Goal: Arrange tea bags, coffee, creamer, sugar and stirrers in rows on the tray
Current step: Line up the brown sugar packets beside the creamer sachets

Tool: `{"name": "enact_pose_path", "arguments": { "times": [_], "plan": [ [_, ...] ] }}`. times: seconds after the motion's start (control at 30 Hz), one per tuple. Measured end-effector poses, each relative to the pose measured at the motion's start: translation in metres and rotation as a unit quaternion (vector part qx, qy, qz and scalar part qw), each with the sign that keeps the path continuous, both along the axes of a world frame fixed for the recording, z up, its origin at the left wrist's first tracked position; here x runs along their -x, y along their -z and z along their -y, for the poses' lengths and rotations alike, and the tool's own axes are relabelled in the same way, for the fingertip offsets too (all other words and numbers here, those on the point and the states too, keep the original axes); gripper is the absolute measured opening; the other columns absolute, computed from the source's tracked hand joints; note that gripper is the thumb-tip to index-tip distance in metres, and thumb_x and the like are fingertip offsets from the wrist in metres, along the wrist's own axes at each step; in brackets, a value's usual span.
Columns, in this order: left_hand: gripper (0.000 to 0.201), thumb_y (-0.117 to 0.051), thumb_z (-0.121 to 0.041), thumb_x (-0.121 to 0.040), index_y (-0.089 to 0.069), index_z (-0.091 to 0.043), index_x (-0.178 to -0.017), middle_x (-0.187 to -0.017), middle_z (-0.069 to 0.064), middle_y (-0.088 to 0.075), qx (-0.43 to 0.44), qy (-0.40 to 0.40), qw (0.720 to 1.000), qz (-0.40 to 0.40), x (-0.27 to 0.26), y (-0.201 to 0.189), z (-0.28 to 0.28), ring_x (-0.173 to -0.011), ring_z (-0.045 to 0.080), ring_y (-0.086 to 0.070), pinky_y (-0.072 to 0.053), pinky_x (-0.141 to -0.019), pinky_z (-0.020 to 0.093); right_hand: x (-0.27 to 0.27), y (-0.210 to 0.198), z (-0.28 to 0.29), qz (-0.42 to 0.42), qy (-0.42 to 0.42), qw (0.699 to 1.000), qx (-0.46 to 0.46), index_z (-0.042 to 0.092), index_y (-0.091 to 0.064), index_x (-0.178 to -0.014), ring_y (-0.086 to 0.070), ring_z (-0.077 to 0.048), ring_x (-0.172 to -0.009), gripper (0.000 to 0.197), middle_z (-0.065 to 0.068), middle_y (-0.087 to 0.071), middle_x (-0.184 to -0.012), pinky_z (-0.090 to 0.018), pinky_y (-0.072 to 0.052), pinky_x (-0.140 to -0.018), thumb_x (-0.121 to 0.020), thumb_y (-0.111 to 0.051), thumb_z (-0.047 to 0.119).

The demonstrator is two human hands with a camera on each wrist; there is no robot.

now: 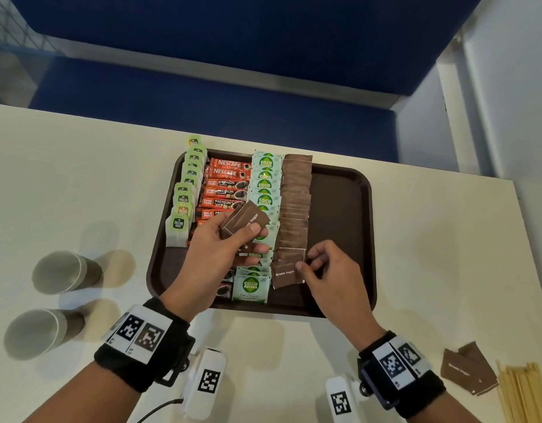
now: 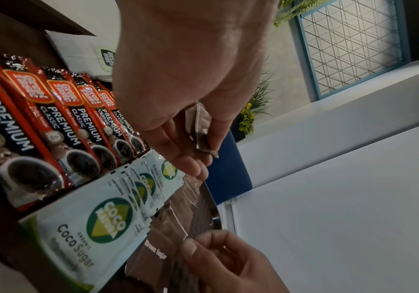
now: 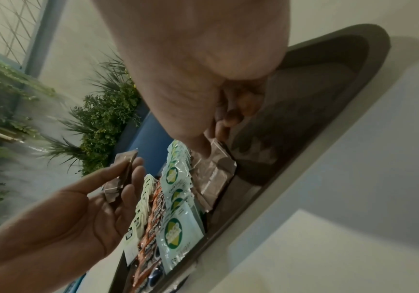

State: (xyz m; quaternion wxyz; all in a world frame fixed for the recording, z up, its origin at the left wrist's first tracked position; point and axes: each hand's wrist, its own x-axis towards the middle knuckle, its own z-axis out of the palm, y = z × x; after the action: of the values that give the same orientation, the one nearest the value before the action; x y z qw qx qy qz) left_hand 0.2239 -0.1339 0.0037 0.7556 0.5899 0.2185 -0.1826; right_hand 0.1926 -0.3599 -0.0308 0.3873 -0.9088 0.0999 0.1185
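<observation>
A brown tray [image 1: 339,209] holds rows of green tea bags [image 1: 187,190], red coffee sachets [image 1: 225,190], pale green coco sugar sachets [image 1: 265,184] and brown sugar packets [image 1: 295,203]. My left hand [image 1: 257,239] hovers over the coffee and coco sugar rows and grips a small stack of brown sugar packets [image 1: 243,219], the same stack [image 2: 201,128] showing in the left wrist view. My right hand [image 1: 306,264] pinches the right edge of the nearest brown sugar packet [image 1: 285,274], which lies at the near end of the brown row [image 3: 213,168]. The tray's right part is bare.
Two paper cups [image 1: 65,271] [image 1: 40,331] lie on their sides on the table left of the tray. At the bottom right lie a few loose brown sugar packets [image 1: 468,370] and a bundle of wooden stirrers [image 1: 520,392]. A blue bench runs behind the table.
</observation>
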Motion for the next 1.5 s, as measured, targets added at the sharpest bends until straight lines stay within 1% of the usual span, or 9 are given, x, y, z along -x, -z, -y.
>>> {"name": "enact_pose_path", "arguments": {
  "times": [0.13, 0.2, 0.3, 0.43, 0.6, 0.77, 1.17, 1.37, 1.5],
  "plan": [
    [0.028, -0.073, -0.018, -0.102, -0.070, -0.014, -0.130, -0.109, 0.009, -0.083, -0.002, 0.004, 1.000, 0.004, 0.002, -0.001, 0.003, -0.093, 0.031, -0.081, -0.064, -0.073, 0.032, 0.001, 0.000, -0.002, 0.007, -0.161, 0.986, 0.052, 0.041, -0.056, -0.118, -0.055, 0.001, -0.088, 0.034, 0.021, -0.048, -0.101, -0.019, -0.046, -0.066, -0.094, -0.080, 0.038],
    [0.027, -0.073, -0.018, -0.102, -0.071, -0.015, -0.130, -0.109, 0.008, -0.083, -0.006, 0.008, 1.000, 0.005, 0.004, -0.001, 0.003, -0.093, 0.030, -0.081, -0.063, -0.071, 0.030, 0.003, 0.002, 0.000, -0.001, -0.196, 0.977, 0.086, 0.044, -0.054, -0.126, -0.054, 0.000, -0.090, 0.041, 0.023, -0.043, -0.108, -0.020, -0.052, -0.069, -0.094, -0.079, 0.042],
    [0.027, -0.072, -0.018, -0.103, -0.070, -0.015, -0.130, -0.109, 0.008, -0.083, -0.006, 0.010, 1.000, 0.003, 0.005, -0.001, 0.003, -0.093, 0.029, -0.081, -0.062, -0.069, 0.028, 0.005, 0.003, 0.001, 0.000, -0.191, 0.976, 0.100, 0.041, -0.056, -0.127, -0.055, -0.004, -0.094, 0.042, 0.021, -0.041, -0.113, -0.025, -0.056, -0.070, -0.093, -0.080, 0.042],
    [0.029, -0.072, -0.018, -0.102, -0.070, -0.015, -0.131, -0.110, 0.008, -0.083, -0.003, 0.007, 1.000, 0.001, 0.006, -0.001, 0.002, -0.092, 0.028, -0.081, -0.062, -0.068, 0.026, 0.004, 0.004, 0.001, 0.001, -0.188, 0.978, 0.094, 0.038, -0.056, -0.120, -0.053, -0.003, -0.092, 0.040, 0.023, -0.038, -0.111, -0.015, -0.042, -0.063, -0.091, -0.083, 0.040],
    [0.029, -0.072, -0.019, -0.103, -0.069, -0.016, -0.132, -0.109, 0.008, -0.083, -0.006, 0.008, 1.000, 0.001, 0.004, 0.000, 0.004, -0.092, 0.027, -0.081, -0.061, -0.069, 0.027, 0.005, 0.007, 0.003, 0.007, -0.191, 0.976, 0.107, 0.037, -0.053, -0.119, -0.055, -0.004, -0.092, 0.042, 0.022, -0.039, -0.112, -0.011, -0.045, -0.065, -0.091, -0.083, 0.044],
    [0.029, -0.072, -0.018, -0.103, -0.069, -0.016, -0.132, -0.109, 0.008, -0.083, -0.007, 0.007, 1.000, 0.002, 0.005, 0.001, 0.003, -0.090, 0.026, -0.081, -0.062, -0.069, 0.028, 0.004, 0.007, 0.002, 0.019, -0.185, 0.977, 0.107, 0.038, -0.050, -0.116, -0.056, -0.005, -0.092, 0.043, 0.022, -0.038, -0.111, -0.027, -0.060, -0.067, -0.090, -0.083, 0.045],
    [0.030, -0.073, -0.019, -0.102, -0.069, -0.015, -0.131, -0.108, 0.009, -0.083, -0.006, 0.009, 1.000, 0.002, 0.002, 0.001, 0.002, -0.088, 0.026, -0.080, -0.062, -0.071, 0.029, 0.000, 0.003, 0.001, 0.021, -0.185, 0.978, 0.094, 0.039, -0.047, -0.115, -0.054, -0.003, -0.089, 0.044, 0.024, -0.038, -0.109, -0.013, -0.042, -0.064, -0.089, -0.081, 0.052],
    [0.032, -0.078, -0.019, -0.098, -0.071, -0.015, -0.129, -0.109, 0.006, -0.084, -0.021, 0.049, 0.998, 0.014, 0.006, 0.001, 0.003, -0.092, 0.025, -0.081, -0.059, -0.068, 0.026, -0.013, -0.027, -0.009, 0.072, -0.035, 0.990, -0.113, 0.030, -0.062, -0.109, -0.055, -0.005, -0.077, 0.023, 0.009, -0.060, -0.095, -0.018, -0.048, -0.068, -0.095, -0.080, 0.036],
    [0.038, -0.084, -0.013, -0.091, -0.072, -0.013, -0.127, -0.108, 0.012, -0.083, -0.005, 0.098, 0.995, -0.001, 0.006, -0.001, 0.005, -0.086, 0.026, -0.081, -0.058, -0.059, 0.021, -0.032, -0.049, -0.019, 0.022, -0.048, 0.976, -0.209, 0.032, -0.071, -0.121, -0.069, -0.010, -0.097, 0.023, 0.009, -0.073, -0.101, -0.023, -0.058, -0.085, -0.098, -0.076, 0.034]
  ]
}}
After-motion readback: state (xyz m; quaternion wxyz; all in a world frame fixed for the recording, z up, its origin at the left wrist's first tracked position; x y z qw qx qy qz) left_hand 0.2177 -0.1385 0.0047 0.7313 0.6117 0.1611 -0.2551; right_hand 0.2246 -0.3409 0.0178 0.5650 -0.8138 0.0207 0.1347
